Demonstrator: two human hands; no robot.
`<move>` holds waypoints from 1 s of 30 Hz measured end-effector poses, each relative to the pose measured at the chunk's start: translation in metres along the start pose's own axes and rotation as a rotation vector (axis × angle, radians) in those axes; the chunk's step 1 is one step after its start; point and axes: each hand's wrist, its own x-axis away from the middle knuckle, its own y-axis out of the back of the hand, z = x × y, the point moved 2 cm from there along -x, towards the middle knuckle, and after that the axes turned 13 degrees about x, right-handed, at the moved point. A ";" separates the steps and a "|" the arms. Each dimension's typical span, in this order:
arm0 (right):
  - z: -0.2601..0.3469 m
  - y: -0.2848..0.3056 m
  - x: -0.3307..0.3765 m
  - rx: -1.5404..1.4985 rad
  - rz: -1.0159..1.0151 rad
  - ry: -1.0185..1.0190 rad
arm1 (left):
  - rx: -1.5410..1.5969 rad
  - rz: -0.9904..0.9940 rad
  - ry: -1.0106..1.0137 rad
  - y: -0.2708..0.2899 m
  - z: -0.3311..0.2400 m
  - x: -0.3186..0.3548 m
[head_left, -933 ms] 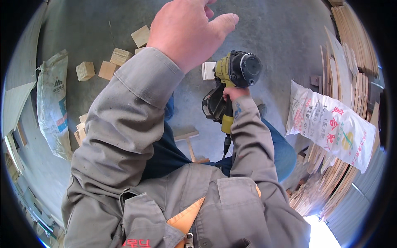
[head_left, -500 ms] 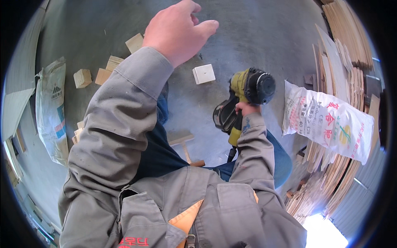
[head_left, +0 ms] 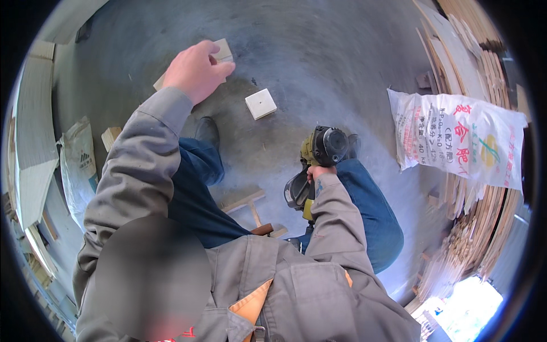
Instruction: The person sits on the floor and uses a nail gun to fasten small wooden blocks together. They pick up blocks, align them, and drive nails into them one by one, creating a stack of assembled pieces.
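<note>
My left hand [head_left: 195, 71] is stretched forward over pale wooden blocks [head_left: 223, 50] on the floor, thumb held apart from the fingers. Its fingers partly cover the blocks, and whether they touch them is hard to tell. A square stack of thin wooden pieces [head_left: 261, 104] with a small dark dot on top lies to the right of this hand. In my right hand [head_left: 321, 172], closed round the handle, is a yellow and black coil nail gun [head_left: 308, 149]. The nail gun is above the floor near my right knee, its round black cap facing up.
A full white printed sack [head_left: 456, 139] leans on stacked wooden strips [head_left: 478, 228] at right. Another pale sack [head_left: 80, 165] and a wooden block [head_left: 111, 137] are at left. Between my legs lie a hammer [head_left: 262, 229] and a wood strip [head_left: 244, 202].
My left hand has come down and to the left, to the blocks. The nail gun has shifted slightly down and left with my right hand. The whole view has turned somewhat.
</note>
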 end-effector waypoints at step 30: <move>0.017 0.012 -0.001 -0.060 0.047 -0.083 | -0.291 0.266 -0.058 -0.279 0.123 -0.034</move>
